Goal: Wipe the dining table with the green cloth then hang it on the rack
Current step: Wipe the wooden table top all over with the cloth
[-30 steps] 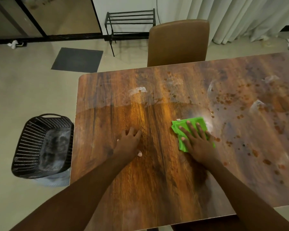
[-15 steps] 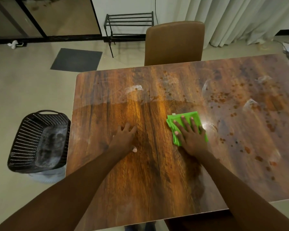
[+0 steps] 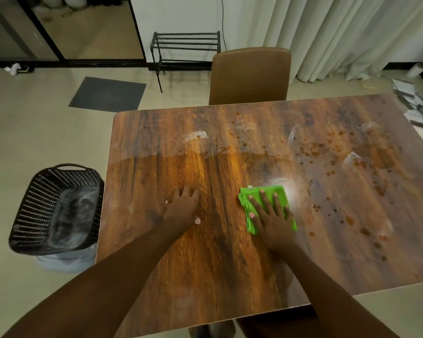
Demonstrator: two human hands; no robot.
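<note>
Surface (image 3: 230,276) of dark wood grain fills most of the view, its left and near edges well apart from both hands, with open room all round. Brown spots (image 3: 313,152) speckle its right and far parts. A brown chair (image 3: 249,76) stands at the far edge, a black rack (image 3: 186,50) by the wall behind it, and a black basket (image 3: 34,215) on the floor to the left. The green cloth (image 3: 244,202) lies folded near the middle, roughly square, with no clear long axis. The right hand (image 3: 274,220) presses flat on it, its fingers (image 3: 265,203) spread and pointing away, with green showing past the tips. The left hand (image 3: 183,208) rests flat on bare wood, fingers spread.
</note>
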